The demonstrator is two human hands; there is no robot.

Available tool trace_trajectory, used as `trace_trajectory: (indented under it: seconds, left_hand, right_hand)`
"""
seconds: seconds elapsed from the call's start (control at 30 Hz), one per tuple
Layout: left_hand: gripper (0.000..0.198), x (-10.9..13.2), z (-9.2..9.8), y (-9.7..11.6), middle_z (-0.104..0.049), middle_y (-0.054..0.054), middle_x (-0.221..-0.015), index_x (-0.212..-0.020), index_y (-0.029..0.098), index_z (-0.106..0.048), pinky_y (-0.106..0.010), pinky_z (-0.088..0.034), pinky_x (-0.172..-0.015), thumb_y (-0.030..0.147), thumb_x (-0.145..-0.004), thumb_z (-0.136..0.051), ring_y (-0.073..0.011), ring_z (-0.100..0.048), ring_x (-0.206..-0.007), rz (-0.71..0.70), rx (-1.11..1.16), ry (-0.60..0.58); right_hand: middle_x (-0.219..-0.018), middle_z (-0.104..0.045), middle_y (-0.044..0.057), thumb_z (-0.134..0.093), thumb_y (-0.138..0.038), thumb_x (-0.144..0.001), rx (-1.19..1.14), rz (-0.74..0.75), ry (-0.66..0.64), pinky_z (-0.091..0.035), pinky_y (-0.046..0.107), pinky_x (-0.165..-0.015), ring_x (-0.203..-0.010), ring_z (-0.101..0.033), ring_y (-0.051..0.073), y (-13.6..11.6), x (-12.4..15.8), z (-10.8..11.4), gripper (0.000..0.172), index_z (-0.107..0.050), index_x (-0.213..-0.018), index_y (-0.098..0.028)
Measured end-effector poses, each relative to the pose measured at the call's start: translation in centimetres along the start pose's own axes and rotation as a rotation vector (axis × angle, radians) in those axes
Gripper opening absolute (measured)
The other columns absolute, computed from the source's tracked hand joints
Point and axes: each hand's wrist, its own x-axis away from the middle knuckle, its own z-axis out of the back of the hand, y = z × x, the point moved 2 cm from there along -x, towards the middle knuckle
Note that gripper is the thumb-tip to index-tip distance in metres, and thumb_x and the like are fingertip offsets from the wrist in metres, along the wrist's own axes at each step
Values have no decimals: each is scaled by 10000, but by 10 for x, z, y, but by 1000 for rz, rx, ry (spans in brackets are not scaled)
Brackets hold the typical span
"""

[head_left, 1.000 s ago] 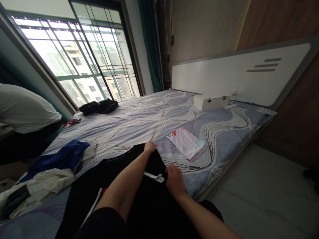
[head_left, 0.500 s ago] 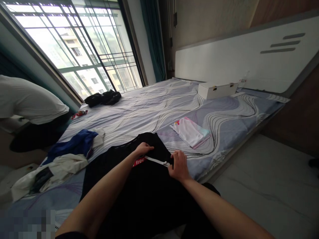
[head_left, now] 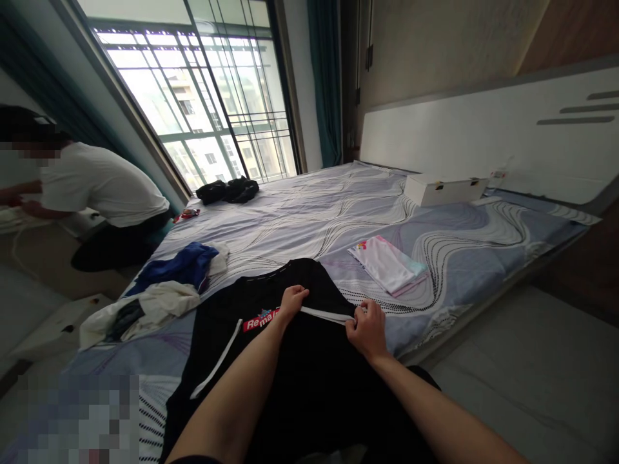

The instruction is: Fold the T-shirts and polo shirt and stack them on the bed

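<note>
Far out at nine o'clock from my hands, another person in a white shirt (head_left: 104, 187) crouches on the floor beside the bed (head_left: 300, 219), busy with their own things. Closer in at about ten o'clock, a heap of blue and white clothes (head_left: 167, 290) lies on the patterned sheet, well apart from my work.

The black garment (head_left: 300, 380) is spread flat on the near edge of the bed, right under my forearms. A red label (head_left: 261, 319) shows just beside my left hand (head_left: 293, 301). That hand is closed in a narrow pinch on one end of the white cord (head_left: 325, 314), knuckles up. The cord runs nearly straight across to three o'clock, where my right hand (head_left: 369, 330) pinches its other end between thumb and fingertips. A second white strand trails loose towards seven o'clock over the black cloth.

As I judge it, the step in hand is drawing this cord straight across the top of the garment, and it looks taut between both pinches. A further move calls for holding both ends level and keeping the cloth below from bunching.

At two o'clock a folded white packet (head_left: 389, 264) lies on the sheet, and beyond it, near one o'clock, a white box (head_left: 445, 189) sits against the headboard (head_left: 483, 129).
</note>
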Motion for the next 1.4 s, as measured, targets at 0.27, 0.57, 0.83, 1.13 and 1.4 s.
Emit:
trace_trajectory:
  seconds: [0.27,0.57,0.83,1.13,1.4]
  left_hand:
    - [173,14,3,2,-528,66,-532,-796,197,-677,-251,-391,-617,355,-745,-627,-120,-527,-561,-82,-12,131]
    - [255,12,-7,-8,-621,41,-673,-997,215,-657,-270,-459,-751,127,-771,-577,-140,-613,-711,-177,-93,201]
    - [189,12,-12,-3,-654,-34,-807,-963,219,-710,-359,-473,-853,300,-794,-694,-226,-574,-901,-257,-176,181]
    - [149,10,-11,-4,-705,-50,-845,-934,242,-711,-352,-485,-824,237,-863,-580,-239,-591,-965,-240,-186,137]
    - [212,12,-11,-1,-719,-57,-885,-1023,236,-704,-362,-484,-852,230,-884,-544,-248,-573,-1001,-260,-219,119]
  right_hand:
    - [-1169,-498,145,-567,-141,-734,43,45,-6,-401,486,-999,-1113,-475,310,-1,8,2,226,-571,-956,-182]
    - [-1264,-519,134,-495,-66,-670,-168,86,-84,-417,495,-1035,-1216,-487,307,9,4,-7,637,-479,-1295,-191]
    - [-1231,-614,102,-487,-56,-682,-337,12,-229,-481,416,-976,-1110,-598,252,28,-12,-7,693,-474,-1358,-204]
    - [-1101,-712,35,-507,-47,-799,-140,201,-490,-475,284,-884,-974,-659,183,46,-53,0,454,-647,-1184,-243]
    - [-914,-643,54,-473,-64,-706,-103,38,-205,-451,309,-846,-890,-598,204,45,-43,6,322,-614,-967,-191]
